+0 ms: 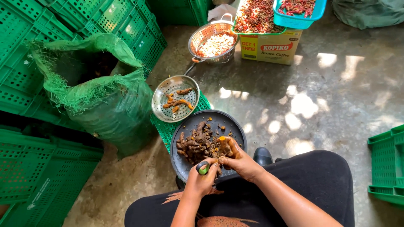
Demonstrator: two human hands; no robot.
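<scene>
Turmeric root (224,146): pinched in the right hand, orange cut end showing, held over the near edge of the dark round tray.
Right hand (240,162): fingers clenched around the turmeric root, stained yellow.
Left hand (203,178): closed around a green-handled peeler (203,168), just beside the right hand, touching or nearly touching the root; blade hidden.
Dark round tray (233,126): resting on a green crate top, carrying a heap of unpeeled brown roots (194,145) on its left half, with orange scraps scattered on the right.
Steel perforated pan (162,107): just beyond the tray, touching its rim or nearly so, holding a few peeled orange pieces (180,102).
Steel colander (201,35): farther back, filled with pale chopped pieces, handle pointing toward the pan.
Cardboard box (269,50): beside the colander, supporting a green tray of dried red chillies (256,17).
Blue basket (294,21): overlapping the chilli tray at the right, also filled with red chillies.
Green mesh sack (113,105): left of the pan, mouth open, standing on the floor.
Green plastic crates (38,168): stacked along the left; one more at the far right (385,164).
Floor (328,96): grey concrete, dappled with sunlight.
Lap: black clothing, knees bent, black shoe (261,155) beside the tray.
</scene>
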